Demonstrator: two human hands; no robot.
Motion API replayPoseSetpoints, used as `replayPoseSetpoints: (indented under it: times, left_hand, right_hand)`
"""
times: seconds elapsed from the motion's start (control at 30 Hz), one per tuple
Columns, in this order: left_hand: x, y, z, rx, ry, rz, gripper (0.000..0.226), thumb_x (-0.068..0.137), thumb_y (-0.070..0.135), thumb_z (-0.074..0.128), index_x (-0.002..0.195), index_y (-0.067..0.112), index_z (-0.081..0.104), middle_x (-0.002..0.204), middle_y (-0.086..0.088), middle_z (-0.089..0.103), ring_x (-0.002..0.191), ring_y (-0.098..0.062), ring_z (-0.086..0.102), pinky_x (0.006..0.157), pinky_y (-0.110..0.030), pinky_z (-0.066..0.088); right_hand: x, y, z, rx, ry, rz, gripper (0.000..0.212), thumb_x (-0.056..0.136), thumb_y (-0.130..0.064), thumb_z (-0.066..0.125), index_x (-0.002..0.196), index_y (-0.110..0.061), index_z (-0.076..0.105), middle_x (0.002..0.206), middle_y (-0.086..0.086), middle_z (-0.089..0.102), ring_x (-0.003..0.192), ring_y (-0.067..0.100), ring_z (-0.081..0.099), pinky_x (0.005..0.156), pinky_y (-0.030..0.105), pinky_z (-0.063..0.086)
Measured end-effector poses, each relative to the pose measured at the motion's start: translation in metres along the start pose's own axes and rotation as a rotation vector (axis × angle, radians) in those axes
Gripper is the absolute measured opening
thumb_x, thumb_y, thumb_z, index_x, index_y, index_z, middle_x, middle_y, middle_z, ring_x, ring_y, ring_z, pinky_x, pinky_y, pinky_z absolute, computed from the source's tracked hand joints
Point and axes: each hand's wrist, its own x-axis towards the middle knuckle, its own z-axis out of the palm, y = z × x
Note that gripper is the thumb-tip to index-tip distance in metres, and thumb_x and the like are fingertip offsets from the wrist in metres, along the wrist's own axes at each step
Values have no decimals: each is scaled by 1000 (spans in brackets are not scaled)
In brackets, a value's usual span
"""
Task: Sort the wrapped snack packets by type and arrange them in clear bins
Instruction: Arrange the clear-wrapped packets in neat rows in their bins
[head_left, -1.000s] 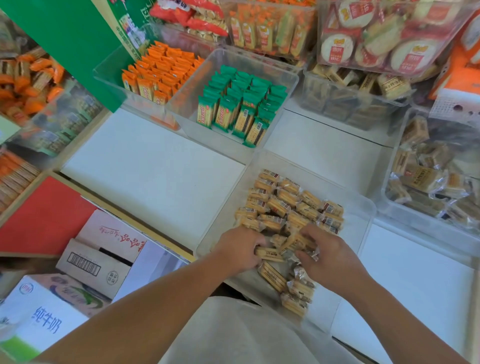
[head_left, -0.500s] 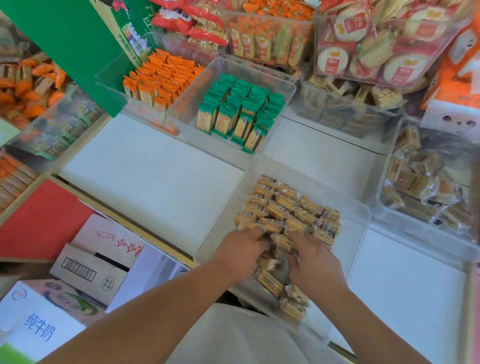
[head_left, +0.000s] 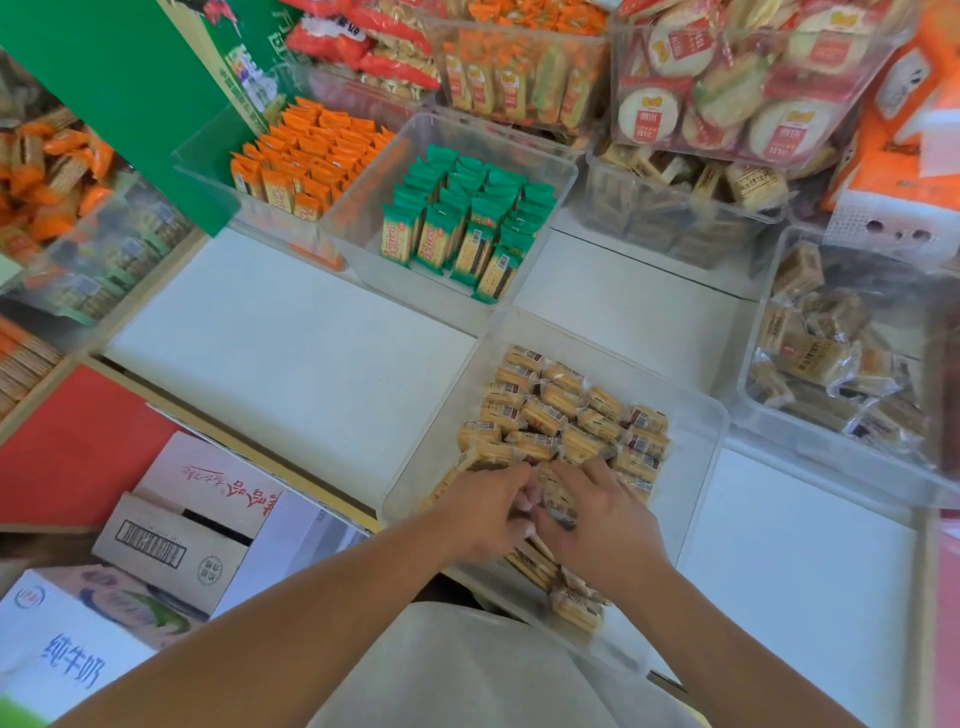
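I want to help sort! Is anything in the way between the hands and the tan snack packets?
Nothing visible is. The left hand and right hand grip tan snack packets right inside the clear bin.

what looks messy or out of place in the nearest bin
The far packets in the nearest clear bin stand in neat rows, but the loose packets at its near edge lie jumbled and tilted, not lined up. The left hand and right hand are both on that heap.
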Motion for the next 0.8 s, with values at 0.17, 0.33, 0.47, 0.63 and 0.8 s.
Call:
replayPoseSetpoints:
  times: [0.17,0.33,0.47,0.63,0.8]
  left_hand:
    - [-11,-25,-22,77,3,-21,43,93,20,70,134,32,62,131,9,65,117,-12,60,101,-33,51]
    - [-21,-33,-30,290,-42,15,57,89,46,73,141,28,57,133,4,60,119,-19,57,98,-38,50]
    - [-11,-30,-24,362,-47,-39,65,79,46,78,137,28,55,127,4,56,110,-21,58,86,-37,53]
    - [-10,-32,-17,305,-44,-92,48,78,34,76,124,23,64,123,-1,51,110,-22,50,92,-38,53]
    - [-19,-29,-26,158,-65,-137,30,88,27,68,116,31,58,103,4,58,92,-18,57,73,-31,48]
  right_hand:
    - [1,-6,6,-282,-78,-30,66,89,-70,56,145,-40,37,139,3,37,130,27,41,106,43,42]
    - [3,-2,14,-259,-110,-28,67,93,-65,54,151,-45,26,137,5,34,130,27,38,110,42,40]
    - [-2,2,14,-209,-36,-28,71,84,-62,70,144,-44,38,124,-1,44,114,22,47,98,37,47]
    - [-3,7,34,-175,92,-207,59,61,-45,94,111,-34,65,103,0,50,91,26,54,72,43,55]
    - [7,4,35,-202,122,-258,49,77,-48,82,122,-44,65,102,1,48,90,24,48,72,42,54]
